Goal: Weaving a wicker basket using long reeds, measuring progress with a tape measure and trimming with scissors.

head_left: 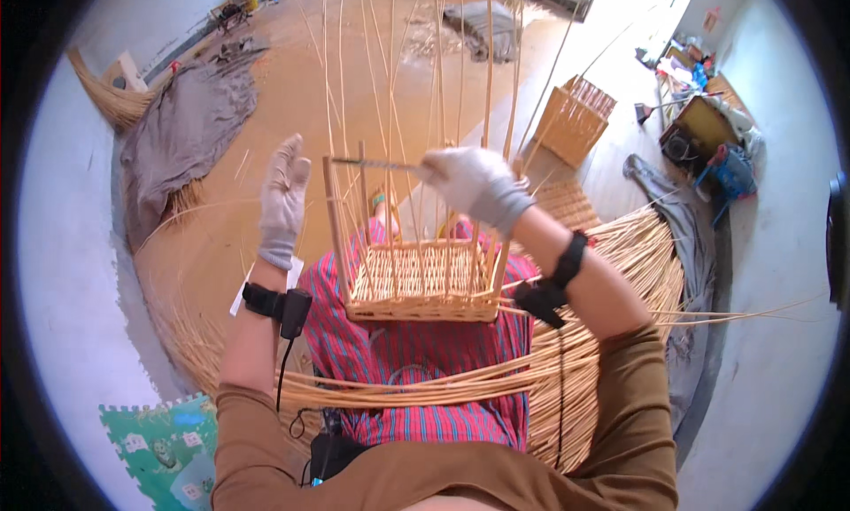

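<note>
The work is judged to be at an early stage: the base [416,267] of the wicker basket [423,310] is seen to be closely woven, and a low woven band is formed along its near edge. Above this band the sides are left open — only the corner post [338,232] at the near left, the other posts and the tall thin stakes [490,68] are seen to rise there, the stakes running past the upper limit of the view. The side weaving and the trimming of the stakes are therefore judged to be outstanding. The basket is carried on the striped cloth [376,347] over the lap, toward the far edge of that cloth. The left hand [285,201], gloved, is held wide with the fingers extended and nothing gripped; it is positioned beyond the basket's left edge, apart from the near left post. The right hand [474,181], also gloved, is placed above the basket's right half, near the top of the right post, with the fingers curled. A dark, thin rod [381,165] is extended from its fingertips to the top of the near left post — whether the rod is gripped or merely covered cannot be told.
</note>
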A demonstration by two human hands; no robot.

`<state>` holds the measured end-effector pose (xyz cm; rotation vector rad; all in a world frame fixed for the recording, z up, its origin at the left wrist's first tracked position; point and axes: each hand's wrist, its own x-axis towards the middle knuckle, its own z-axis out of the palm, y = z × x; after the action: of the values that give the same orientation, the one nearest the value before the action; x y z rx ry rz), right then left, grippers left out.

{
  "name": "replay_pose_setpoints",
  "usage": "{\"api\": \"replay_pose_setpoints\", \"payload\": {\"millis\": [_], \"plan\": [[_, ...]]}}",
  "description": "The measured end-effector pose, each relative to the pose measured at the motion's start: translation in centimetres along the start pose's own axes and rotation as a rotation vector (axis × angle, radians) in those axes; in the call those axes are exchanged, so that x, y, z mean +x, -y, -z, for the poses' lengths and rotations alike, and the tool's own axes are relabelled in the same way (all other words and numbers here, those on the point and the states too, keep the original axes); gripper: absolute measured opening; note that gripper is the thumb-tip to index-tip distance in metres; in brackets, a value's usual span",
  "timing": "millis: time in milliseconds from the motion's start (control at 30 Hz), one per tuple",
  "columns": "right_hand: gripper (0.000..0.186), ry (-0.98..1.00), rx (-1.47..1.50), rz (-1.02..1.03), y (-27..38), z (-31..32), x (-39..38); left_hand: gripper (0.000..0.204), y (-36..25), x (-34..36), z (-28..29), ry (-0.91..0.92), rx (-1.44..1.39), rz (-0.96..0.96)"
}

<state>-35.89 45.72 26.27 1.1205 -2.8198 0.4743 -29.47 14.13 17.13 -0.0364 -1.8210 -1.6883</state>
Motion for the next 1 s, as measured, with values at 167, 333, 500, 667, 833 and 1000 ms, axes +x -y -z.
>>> {"api": "replay_pose_setpoints", "payload": {"millis": [167, 333, 500, 667, 833, 1000], "plan": [[0.041, -0.003, 0.111, 0.052, 0.5, -2.9, 1.9, 0.032, 0.1, -2.4, -2.5, 0.027, -0.183, -0.106], [0.037, -0.076, 0.000, 0.045, -4.1, -0.2, 0.1, 0.023, -6.7, -9.9, -6.3, 0.147, 0.218, -0.282], [0.033, 0.269, -0.142, -0.116, -9.6, 7.5, -6.4, 0.024, -13.9, -19.6, -14.2, 0.875, 0.029, -0.021], [0.041, 0.399, 0.018, -0.314, -11.1, 10.8, -16.5, 0.046, -15.9, -31.1, -24.3, 2.051, -0.666, 0.313], [0.051, 0.503, 0.220, -0.541, -10.9, 12.1, -27.0, 0.035, -15.9, -38.4, -24.4, 2.307, -0.961, 0.612], [0.062, 0.715, 0.522, -0.743, -6.7, 10.9, -37.1, 0.026, -15.2, -36.8, -22.3, 2.159, -0.736, 0.614]]}}
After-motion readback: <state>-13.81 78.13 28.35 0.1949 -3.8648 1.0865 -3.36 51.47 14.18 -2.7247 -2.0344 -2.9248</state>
